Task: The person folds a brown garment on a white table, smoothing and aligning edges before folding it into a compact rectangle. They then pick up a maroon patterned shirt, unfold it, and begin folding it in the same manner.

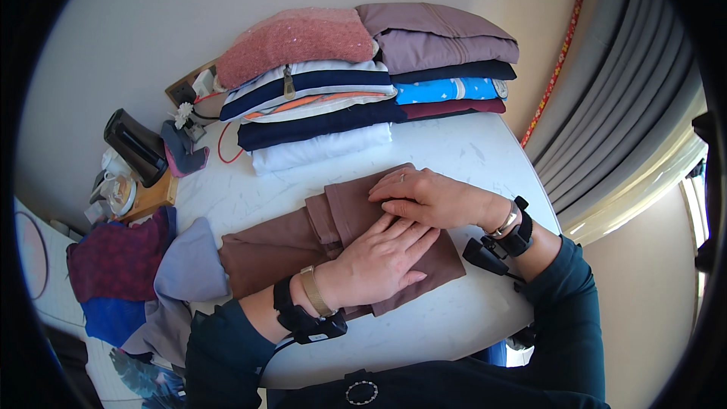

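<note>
A brown garment (272,250) lies across the white marbled table (443,335), its right part folded over in layers. My left hand (377,261) rests palm down on the folded part, fingers spread and pointing to the upper right. Just above it, my right hand (431,196) lies on the same cloth with its fingers bent to the left, touching or overlapping the left fingertips. Neither hand visibly grips the fabric. What lies beneath both palms is hidden.
Folded clothes stand in two stacks at the back, a pink knit (301,40) topping one and a mauve jacket (448,37) the other. Loose garments (119,261) lie at the left edge. Behind them are a dark tumbler (136,145) and a wooden tray (150,199). Grey curtains (613,85) hang right.
</note>
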Demonstrator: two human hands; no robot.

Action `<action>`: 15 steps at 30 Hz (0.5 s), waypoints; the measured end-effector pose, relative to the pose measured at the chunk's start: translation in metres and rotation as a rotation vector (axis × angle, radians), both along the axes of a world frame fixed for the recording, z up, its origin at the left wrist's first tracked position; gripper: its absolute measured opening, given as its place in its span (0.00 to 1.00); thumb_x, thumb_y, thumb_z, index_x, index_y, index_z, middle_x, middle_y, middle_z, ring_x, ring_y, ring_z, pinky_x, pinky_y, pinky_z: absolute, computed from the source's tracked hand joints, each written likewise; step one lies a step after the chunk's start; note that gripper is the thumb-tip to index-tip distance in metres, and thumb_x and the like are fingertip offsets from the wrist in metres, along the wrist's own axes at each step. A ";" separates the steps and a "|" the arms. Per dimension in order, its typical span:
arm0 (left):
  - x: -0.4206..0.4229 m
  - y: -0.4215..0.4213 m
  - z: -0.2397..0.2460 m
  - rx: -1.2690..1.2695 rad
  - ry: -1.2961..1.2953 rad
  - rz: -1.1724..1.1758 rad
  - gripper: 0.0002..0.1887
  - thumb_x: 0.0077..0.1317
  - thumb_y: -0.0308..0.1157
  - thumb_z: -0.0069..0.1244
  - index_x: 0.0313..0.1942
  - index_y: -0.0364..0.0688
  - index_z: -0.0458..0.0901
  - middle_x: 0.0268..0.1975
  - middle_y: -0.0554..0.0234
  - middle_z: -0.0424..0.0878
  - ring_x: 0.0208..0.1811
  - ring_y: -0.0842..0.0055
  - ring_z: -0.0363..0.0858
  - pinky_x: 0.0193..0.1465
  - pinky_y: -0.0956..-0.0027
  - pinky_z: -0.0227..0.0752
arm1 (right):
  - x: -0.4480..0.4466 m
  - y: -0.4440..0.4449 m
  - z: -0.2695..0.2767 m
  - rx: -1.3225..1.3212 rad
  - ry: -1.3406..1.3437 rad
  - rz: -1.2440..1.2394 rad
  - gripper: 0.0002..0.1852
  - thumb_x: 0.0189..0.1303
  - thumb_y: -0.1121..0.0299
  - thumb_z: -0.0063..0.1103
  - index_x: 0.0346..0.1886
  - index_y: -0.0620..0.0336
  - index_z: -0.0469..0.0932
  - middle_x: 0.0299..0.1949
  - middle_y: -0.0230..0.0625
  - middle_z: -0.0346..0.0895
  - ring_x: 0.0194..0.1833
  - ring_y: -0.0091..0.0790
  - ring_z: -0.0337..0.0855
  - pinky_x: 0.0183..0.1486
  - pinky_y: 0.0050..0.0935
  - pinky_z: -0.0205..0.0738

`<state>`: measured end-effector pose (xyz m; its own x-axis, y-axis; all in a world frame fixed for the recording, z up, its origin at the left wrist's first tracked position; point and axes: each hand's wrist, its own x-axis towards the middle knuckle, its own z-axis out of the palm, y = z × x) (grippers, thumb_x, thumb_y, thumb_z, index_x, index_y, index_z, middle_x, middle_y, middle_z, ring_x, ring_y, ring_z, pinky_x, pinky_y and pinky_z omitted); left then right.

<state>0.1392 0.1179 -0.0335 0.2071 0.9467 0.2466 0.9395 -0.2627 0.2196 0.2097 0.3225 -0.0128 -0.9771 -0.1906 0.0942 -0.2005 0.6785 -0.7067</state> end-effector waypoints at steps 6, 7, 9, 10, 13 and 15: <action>-0.006 -0.001 -0.004 -0.018 -0.057 -0.029 0.36 0.72 0.45 0.59 0.73 0.34 0.72 0.71 0.39 0.75 0.75 0.51 0.69 0.82 0.48 0.54 | 0.000 -0.002 -0.008 0.081 0.153 0.026 0.17 0.77 0.61 0.58 0.60 0.60 0.84 0.61 0.42 0.85 0.65 0.48 0.79 0.68 0.45 0.74; -0.011 0.000 -0.003 -0.055 -0.117 -0.022 0.36 0.72 0.45 0.59 0.73 0.33 0.72 0.70 0.40 0.75 0.76 0.52 0.69 0.83 0.49 0.54 | 0.000 -0.003 -0.009 0.079 0.173 0.022 0.17 0.77 0.61 0.59 0.59 0.61 0.85 0.59 0.43 0.85 0.63 0.49 0.80 0.67 0.46 0.74; -0.020 0.001 -0.002 -0.120 -0.224 -0.007 0.36 0.71 0.47 0.58 0.72 0.33 0.73 0.69 0.41 0.77 0.77 0.54 0.68 0.83 0.50 0.52 | -0.002 -0.003 -0.009 0.042 0.174 0.000 0.17 0.76 0.61 0.59 0.58 0.62 0.85 0.56 0.45 0.86 0.61 0.50 0.82 0.67 0.47 0.75; -0.022 0.003 -0.003 -0.056 -0.224 0.017 0.36 0.72 0.49 0.57 0.71 0.33 0.73 0.66 0.40 0.79 0.76 0.52 0.68 0.82 0.48 0.55 | -0.003 -0.003 -0.009 0.006 0.153 -0.018 0.16 0.76 0.61 0.60 0.57 0.62 0.85 0.55 0.46 0.87 0.60 0.51 0.83 0.67 0.47 0.75; -0.024 0.000 -0.004 -0.017 0.069 0.088 0.36 0.72 0.51 0.57 0.70 0.33 0.74 0.66 0.41 0.79 0.75 0.52 0.68 0.81 0.45 0.57 | -0.004 -0.007 -0.010 0.005 0.221 -0.043 0.15 0.74 0.63 0.61 0.53 0.63 0.86 0.51 0.48 0.88 0.56 0.53 0.84 0.65 0.47 0.75; -0.023 -0.001 -0.005 -0.014 0.045 0.096 0.36 0.73 0.53 0.55 0.71 0.36 0.75 0.67 0.43 0.78 0.75 0.53 0.68 0.80 0.38 0.55 | -0.004 -0.009 -0.010 0.031 0.283 -0.036 0.13 0.72 0.66 0.62 0.52 0.64 0.86 0.49 0.49 0.88 0.55 0.53 0.85 0.64 0.46 0.77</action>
